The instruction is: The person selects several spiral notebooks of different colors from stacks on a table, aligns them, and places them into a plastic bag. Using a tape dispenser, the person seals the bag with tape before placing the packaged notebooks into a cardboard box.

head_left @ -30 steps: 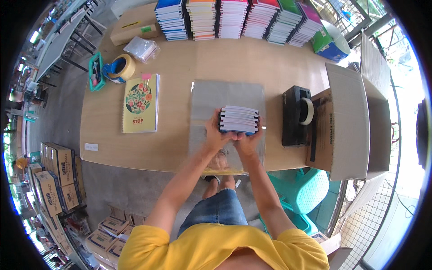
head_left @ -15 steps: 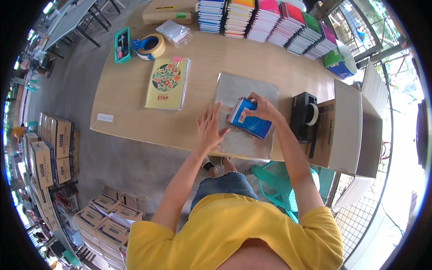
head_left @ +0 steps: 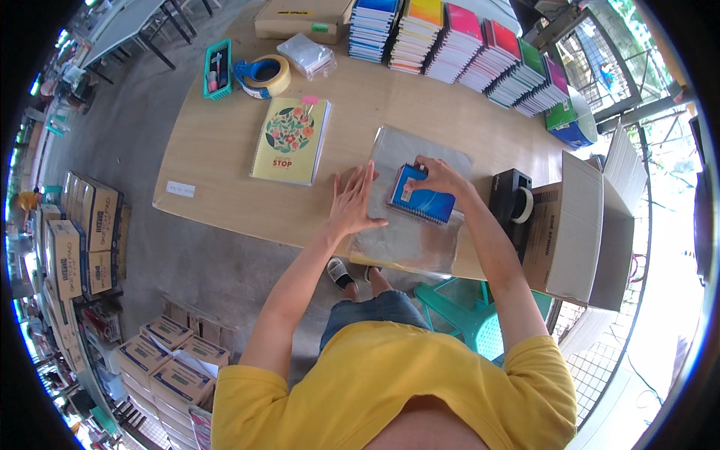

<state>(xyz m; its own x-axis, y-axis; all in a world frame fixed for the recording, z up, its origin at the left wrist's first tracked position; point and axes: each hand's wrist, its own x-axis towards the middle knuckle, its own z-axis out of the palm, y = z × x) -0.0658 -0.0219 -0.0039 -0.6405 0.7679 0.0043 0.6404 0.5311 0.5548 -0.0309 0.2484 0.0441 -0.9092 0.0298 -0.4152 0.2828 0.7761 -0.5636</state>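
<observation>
The right hand [head_left: 439, 176] grips a stack of blue spiral notebooks [head_left: 421, 201] lying on a clear plastic bag [head_left: 409, 240] at the table's near edge. The left hand [head_left: 354, 202] presses flat, fingers spread, on the bag's left side. Far left, a teal tray [head_left: 217, 69] holds small items too tiny to identify.

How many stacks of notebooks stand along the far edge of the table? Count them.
6, side by side: blue-topped stack, orange-topped stack, pink-topped stack, red-topped stack, green-topped stack, purple-topped stack. More may be hidden past the frame.

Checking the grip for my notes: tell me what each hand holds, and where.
Right hand grips the blue notebooks at their top edge; left hand lies flat on the clear plastic bag.
</observation>
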